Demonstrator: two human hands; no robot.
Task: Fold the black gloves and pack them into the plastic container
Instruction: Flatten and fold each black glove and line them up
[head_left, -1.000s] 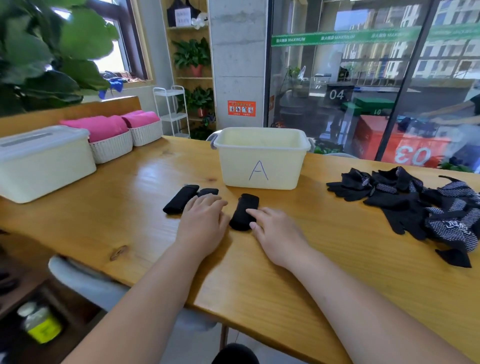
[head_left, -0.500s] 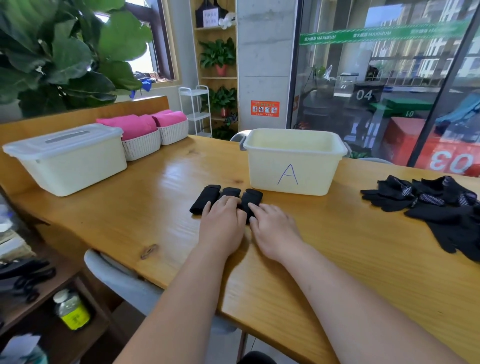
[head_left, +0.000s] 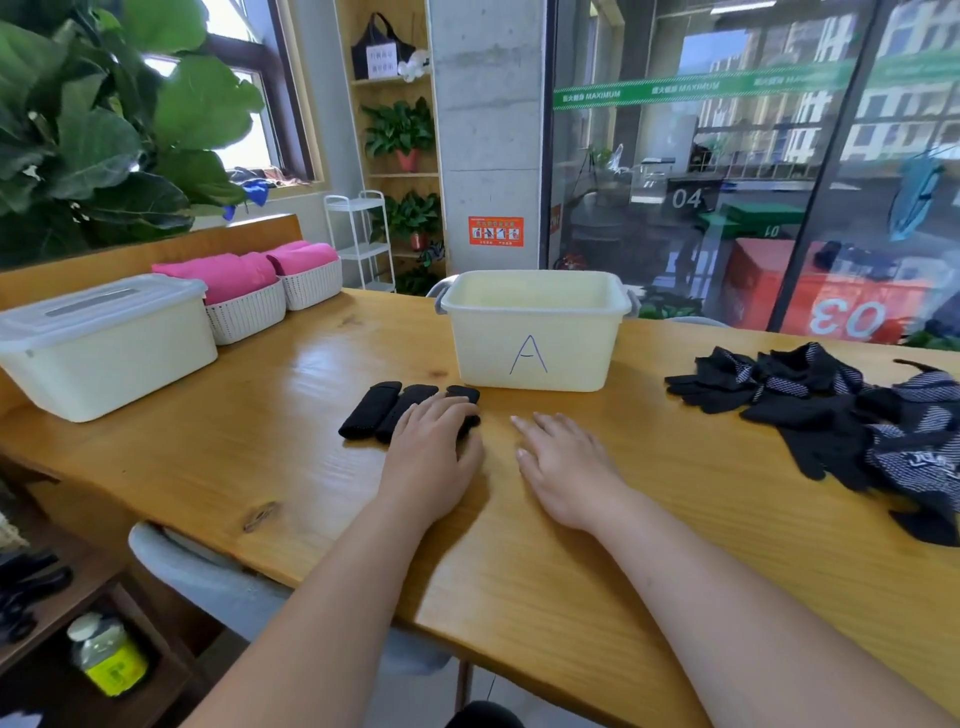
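A street-front shop or office: glass storefront (head_left: 727, 171), plant shelves (head_left: 400, 156), wooden worktable (head_left: 519, 545).

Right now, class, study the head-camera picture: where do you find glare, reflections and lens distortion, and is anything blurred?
Head view: window light glares on the table left of the container; pale reflections veil the glass wall; the wide lens tilts its dark frame and stretches the loose gloves at right; the left hand and right hand look sharp, casting soft shadows.

A lidded cream box (head_left: 104, 358) is seen at the left of a wooden worktop (head_left: 571, 551), flanked by two white woven baskets (head_left: 247, 318) filled with pink cloth (head_left: 223, 273). A large-leaved plant (head_left: 93, 135) is pictured behind, and an orange notice (head_left: 496, 231) is fixed to a concrete pillar (head_left: 488, 130).
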